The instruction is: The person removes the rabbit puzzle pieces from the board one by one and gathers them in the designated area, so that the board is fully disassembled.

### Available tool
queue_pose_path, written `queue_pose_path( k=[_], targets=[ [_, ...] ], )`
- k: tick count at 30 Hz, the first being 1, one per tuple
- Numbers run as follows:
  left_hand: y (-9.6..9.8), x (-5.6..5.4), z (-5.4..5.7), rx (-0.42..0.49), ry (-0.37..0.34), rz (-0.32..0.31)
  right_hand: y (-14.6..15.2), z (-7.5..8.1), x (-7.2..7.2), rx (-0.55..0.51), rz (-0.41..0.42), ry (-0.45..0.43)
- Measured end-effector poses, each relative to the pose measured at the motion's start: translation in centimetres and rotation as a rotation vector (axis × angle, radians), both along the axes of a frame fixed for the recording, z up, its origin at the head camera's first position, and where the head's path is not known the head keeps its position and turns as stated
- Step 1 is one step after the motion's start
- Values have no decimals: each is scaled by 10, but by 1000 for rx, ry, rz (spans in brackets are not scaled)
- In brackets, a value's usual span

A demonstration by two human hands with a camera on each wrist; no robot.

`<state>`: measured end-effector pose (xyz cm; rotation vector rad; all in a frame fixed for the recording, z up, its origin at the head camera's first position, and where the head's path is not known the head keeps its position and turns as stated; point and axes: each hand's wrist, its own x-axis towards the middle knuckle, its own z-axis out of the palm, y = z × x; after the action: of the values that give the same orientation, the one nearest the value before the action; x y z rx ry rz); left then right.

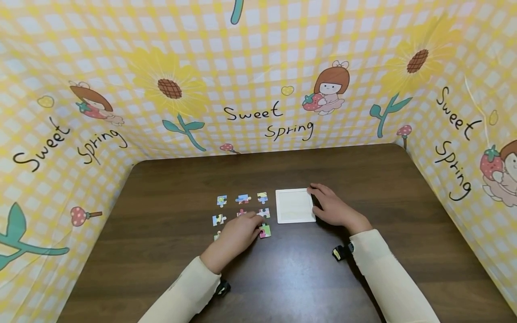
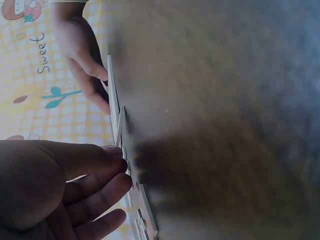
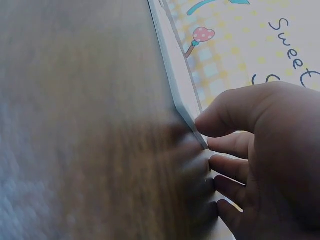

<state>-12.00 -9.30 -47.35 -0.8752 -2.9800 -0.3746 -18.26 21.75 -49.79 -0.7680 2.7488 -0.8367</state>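
My left hand [image 1: 236, 232] reaches over the jigsaw pieces. In the left wrist view its thumb and fingertips pinch a thin jigsaw piece [image 2: 120, 126], seen edge-on and tilted. From the head view, a pale blue-and-pink piece [image 1: 265, 211] shows just beyond those fingertips. A green-and-pink piece [image 1: 265, 231] lies beside the thumb. My right hand [image 1: 333, 209] rests against the right side of a white square puzzle tray [image 1: 296, 220]. Its thumb and fingers [image 3: 230, 146] touch the rim with relaxed fingers. The tray's inside shows no pieces.
More pieces lie in loose rows left of the tray: a blue one [image 1: 221, 200], a blue-and-red one [image 1: 243, 198], a yellow-and-blue one [image 1: 262, 197] and another [image 1: 218, 220]. My left hand partly covers others. A printed yellow checked cloth [image 1: 250, 89] encloses the dark wooden table [image 1: 282, 273].
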Motion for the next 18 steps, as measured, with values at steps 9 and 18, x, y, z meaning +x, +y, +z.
queue_pose_path(
  k=[9, 18],
  targets=[
    [1, -2, -4, -42, 36, -19, 0, 2, 0, -2, 5, 3],
    [2, -3, -4, -62, 34, -28, 1, 2, 1, -2, 1, 6]
  ],
)
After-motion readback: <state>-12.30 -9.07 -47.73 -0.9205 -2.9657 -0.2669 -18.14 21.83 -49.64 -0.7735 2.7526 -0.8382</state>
